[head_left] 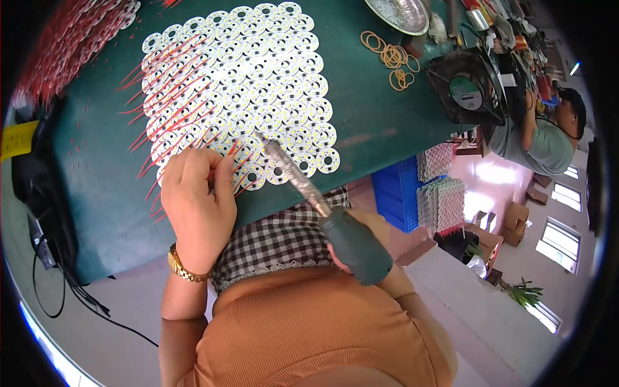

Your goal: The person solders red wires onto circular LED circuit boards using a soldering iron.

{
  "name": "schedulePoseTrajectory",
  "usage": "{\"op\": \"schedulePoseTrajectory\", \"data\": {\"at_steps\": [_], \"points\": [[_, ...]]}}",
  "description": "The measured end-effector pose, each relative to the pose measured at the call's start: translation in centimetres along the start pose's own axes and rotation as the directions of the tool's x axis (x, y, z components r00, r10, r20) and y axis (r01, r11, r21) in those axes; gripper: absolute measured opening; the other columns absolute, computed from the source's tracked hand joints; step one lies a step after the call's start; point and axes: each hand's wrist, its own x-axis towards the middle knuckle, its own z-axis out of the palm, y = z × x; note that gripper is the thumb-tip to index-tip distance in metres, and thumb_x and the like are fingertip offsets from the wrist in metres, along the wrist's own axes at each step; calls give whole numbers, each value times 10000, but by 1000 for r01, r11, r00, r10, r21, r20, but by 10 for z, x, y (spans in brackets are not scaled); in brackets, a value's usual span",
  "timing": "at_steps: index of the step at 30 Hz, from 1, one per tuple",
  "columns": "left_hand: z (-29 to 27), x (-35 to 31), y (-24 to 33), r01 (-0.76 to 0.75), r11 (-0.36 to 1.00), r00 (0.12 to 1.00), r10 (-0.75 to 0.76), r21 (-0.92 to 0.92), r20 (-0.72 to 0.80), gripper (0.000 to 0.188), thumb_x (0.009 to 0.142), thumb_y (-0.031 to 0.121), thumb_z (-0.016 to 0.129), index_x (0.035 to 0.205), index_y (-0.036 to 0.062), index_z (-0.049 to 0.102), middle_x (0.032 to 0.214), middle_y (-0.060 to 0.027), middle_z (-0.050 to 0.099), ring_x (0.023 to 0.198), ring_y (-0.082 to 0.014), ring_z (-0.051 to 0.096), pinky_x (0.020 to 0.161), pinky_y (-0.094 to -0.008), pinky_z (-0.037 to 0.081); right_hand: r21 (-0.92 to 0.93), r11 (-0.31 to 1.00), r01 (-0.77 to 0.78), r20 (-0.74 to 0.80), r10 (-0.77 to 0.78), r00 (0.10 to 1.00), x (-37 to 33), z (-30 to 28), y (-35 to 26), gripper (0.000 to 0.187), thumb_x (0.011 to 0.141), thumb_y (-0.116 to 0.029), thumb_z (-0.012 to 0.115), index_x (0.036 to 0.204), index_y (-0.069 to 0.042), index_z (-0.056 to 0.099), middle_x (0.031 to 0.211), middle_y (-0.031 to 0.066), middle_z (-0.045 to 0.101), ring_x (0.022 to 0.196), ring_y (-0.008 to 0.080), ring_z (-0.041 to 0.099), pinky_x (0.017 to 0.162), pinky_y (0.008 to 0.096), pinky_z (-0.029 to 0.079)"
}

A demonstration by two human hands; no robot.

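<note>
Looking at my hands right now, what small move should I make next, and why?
Perhaps ease the soldering iron toward the red wire at your left hand. Your right hand holds the iron by its handle, with its tip over the round white boards, right of that wire and apparently apart from it.

no legible text, green fan label (466,94) blurred
</note>
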Motion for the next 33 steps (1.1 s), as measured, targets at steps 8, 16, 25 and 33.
{"op": "schedulePoseTrajectory", "data": {"at_steps": [8, 16, 25, 33], "points": [[-25, 15, 5, 7, 997, 1000, -6, -74, 22, 129, 808, 9, 699, 783, 19, 573, 694, -86, 548, 597, -233, 522, 542, -343, 407, -521, 802, 291, -84, -387, 918, -13, 1, -70, 246, 762, -299, 720, 962, -157, 712, 760, 45, 676, 699, 232, 650, 622, 345, 487], [-15, 31, -4, 133, 974, 964, -84, -183, 253, 105, 868, 45, 673, 816, -16, 604, 684, -49, 591, 604, -85, 512, 553, -257, 417, -457, 841, 289, -68, -357, 932, 9, 0, -34, 252, 761, -117, 716, 979, 0, 668, 735, 41, 668, 602, 104, 604, 540, 241, 483], [-11, 33, -5, 106, 985, 968, -71, -135, 243, 128, 810, 82, 694, 765, 16, 593, 702, -119, 589, 596, -254, 578, 544, -346, 440, -526, 571, 630, 48, -720, 693, 13, 7, -31, 473, 640, -289, 797, 1033, -59, 667, 838, 75, 666, 659, 250, 649, 569, 334, 502], [-11, 33, -5, 76, 991, 971, -49, -106, 233, 122, 824, 66, 688, 778, 6, 593, 678, -98, 578, 582, -196, 552, 544, -317, 434, -440, 546, 713, 105, -757, 645, 13, 3, -46, 486, 665, -293, 821, 1015, -2, 651, 825, 95, 659, 677, 249, 657, 602, 328, 518]]}}
